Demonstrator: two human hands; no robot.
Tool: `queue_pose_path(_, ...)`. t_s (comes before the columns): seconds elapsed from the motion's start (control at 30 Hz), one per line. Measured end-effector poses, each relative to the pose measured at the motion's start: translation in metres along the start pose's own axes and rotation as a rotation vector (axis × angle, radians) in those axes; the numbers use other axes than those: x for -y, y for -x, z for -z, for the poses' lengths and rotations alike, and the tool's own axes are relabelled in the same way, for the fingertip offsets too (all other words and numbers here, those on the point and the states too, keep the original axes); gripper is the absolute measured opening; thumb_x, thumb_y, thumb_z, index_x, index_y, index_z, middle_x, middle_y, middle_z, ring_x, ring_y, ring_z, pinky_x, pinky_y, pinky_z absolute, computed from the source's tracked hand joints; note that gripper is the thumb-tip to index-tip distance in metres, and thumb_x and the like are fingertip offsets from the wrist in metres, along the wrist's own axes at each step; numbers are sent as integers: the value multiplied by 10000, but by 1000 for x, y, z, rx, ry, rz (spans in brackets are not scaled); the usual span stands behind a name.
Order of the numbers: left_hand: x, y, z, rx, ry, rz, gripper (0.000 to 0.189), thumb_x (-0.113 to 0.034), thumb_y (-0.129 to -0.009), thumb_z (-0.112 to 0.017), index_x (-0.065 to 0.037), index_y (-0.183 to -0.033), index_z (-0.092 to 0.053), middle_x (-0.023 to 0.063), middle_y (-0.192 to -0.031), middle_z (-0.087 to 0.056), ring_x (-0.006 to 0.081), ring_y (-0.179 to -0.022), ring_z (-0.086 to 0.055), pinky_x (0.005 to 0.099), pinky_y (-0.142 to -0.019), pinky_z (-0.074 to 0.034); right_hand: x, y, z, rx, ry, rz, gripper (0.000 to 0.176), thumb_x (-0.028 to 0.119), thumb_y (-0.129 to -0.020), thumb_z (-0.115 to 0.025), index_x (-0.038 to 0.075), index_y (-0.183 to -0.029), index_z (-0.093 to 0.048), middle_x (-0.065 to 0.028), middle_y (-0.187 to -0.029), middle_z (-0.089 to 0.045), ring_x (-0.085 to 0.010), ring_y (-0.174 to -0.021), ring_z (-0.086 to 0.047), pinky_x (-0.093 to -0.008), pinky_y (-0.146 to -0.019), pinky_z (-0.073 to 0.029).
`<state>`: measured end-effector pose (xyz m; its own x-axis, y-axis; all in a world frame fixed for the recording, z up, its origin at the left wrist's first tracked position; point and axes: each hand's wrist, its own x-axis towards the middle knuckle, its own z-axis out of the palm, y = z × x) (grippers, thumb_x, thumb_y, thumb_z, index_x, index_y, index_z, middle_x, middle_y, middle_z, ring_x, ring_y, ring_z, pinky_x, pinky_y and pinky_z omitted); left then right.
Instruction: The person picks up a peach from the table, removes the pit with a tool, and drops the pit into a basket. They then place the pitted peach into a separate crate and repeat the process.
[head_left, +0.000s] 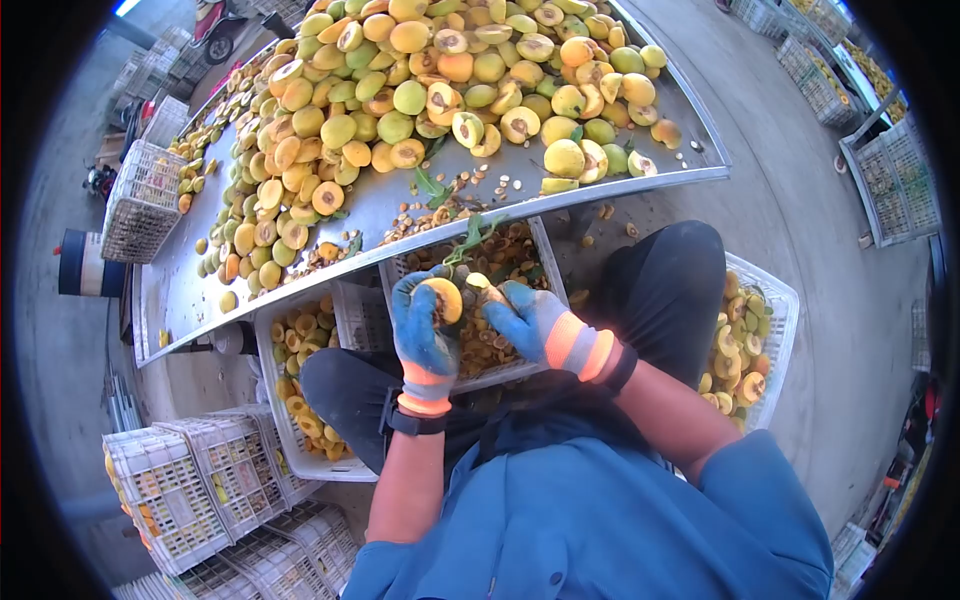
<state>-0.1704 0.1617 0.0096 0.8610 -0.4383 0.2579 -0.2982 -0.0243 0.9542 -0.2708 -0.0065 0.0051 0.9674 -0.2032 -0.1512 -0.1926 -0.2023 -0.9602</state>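
Observation:
My left hand (424, 325), in a blue-palmed glove with an orange and grey cuff, is closed round a halved yellow peach (446, 300), its brown stone hollow turned to the right. Close beside it, my right hand (532, 322), gloved alike, pinches a small yellow-brown piece (478, 282); I cannot tell whether that is fruit or a tool. Both hands are over a white crate (552, 262) of brown and yellow scraps between my knees. Just beyond them a leafy sprig (472, 238) hangs at the table's front edge.
A metal table (590, 200) ahead bears a large heap of whole and halved peaches (400, 100). Crates of peach halves stand by my left knee (290, 415) and right knee (785, 330). Stacked white crates (190, 490) are at lower left, and another crate (145, 205) stands at the table's left end.

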Motion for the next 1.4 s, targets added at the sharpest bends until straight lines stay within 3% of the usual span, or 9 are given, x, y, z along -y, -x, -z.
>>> queue_pose_path(0.2, -11, 41, 4, -26, 308, 406, 176, -99, -1068, -506, 1, -1153, -624, 92, -1147, -634, 152, -994, -618, 291, -902, -512, -6, 4, -16, 44, -710, -310, 314, 338, -1101, -583, 51, -1174, -689, 8, -826, -616, -83, -735, -577, -272, -659, -494)
queue_pose_path(0.3, -10, 56, -1, -90, 291, 366, 141, -33, -1020, -556, 9, -1125, -640, 89, -1085, -619, 173, -940, -610, 301, -837, -516, 4, 9, -12, 127, -610, -324, 290, 334, -1102, -585, 69, -1147, -692, 18, -812, -602, -59, -706, -561, -237, -619, -462)
queue_pose_path(0.4, -8, 56, 15, -13, -588, -206, 339, 30, -929, -682, 1, -1249, -576, 89, -1159, -651, 159, -1015, -654, 312, -913, -553, 5, 18, -24, 31, -401, -124, 321, 317, -1096, -587, 19, -1170, -681, -47, -896, -692, -139, -787, -628, -309, -724, -529)
queue_pose_path(0.53, -31, 58, 5, -207, -146, 53, 450, 133, -816, -716, 0, -1224, -580, 97, -1140, -632, 200, -1032, -658, 328, -933, -566, 37, 33, -20, 145, -158, -29, 353, 312, -1096, -573, -18, -1143, -690, -162, -974, -732, -239, -864, -676, -400, -799, -533)
queue_pose_path(0.73, -28, 60, 0, -263, -133, 51, 382, -50, -886, -787, -13, -1233, -632, 94, -1104, -697, 202, -999, -700, 313, -896, -569, 35, 40, -30, 196, 185, 241, 427, 377, -1097, -534, -19, -1061, -693, -284, -928, -709, -474, -852, -674, -495, -777, -519)
queue_pose_path(0.83, -33, 61, -4, -268, -103, 90, 338, 26, -894, -710, -11, -1221, -638, 80, -1121, -699, 166, -1014, -686, 297, -907, -567, 47, 43, -36, 183, 149, 62, 445, 389, -1104, -499, -10, -1046, -688, -293, -921, -704, -483, -840, -673, -521, -757, -515)
queue_pose_path(0.93, -29, 63, -5, -264, -114, 114, 276, 30, -927, -648, -11, -1200, -647, 70, -1095, -703, 156, -999, -683, 290, -894, -566, 27, 43, -42, 229, 281, 153, 239, 135, -1047, -554, -22, -1193, -662, -248, -957, -645, -429, -794, -684, -498, -657, -537)
queue_pose_path(1.07, -13, 67, -4, -235, -268, 42, 197, -49, -999, -562, -15, -1164, -663, 71, -1027, -708, 171, -932, -686, 296, -848, -563, 17, 45, -46, 237, 464, 384, 262, 135, -1061, -506, -18, -1209, -658, -239, -956, -652, -426, -797, -689, -503, -666, -541)
queue_pose_path(1.4, -17, 57, -17, -330, -15, 185, 215, -9, -943, -611, -21, -1155, -643, 106, -1014, -701, 206, -910, -690, 305, -837, -564, 3, 55, -61, 130, 339, 317, 339, 95, -1026, -515, -31, -1322, -623, -234, -1043, -643, -415, -816, -669, -477, -651, -527)
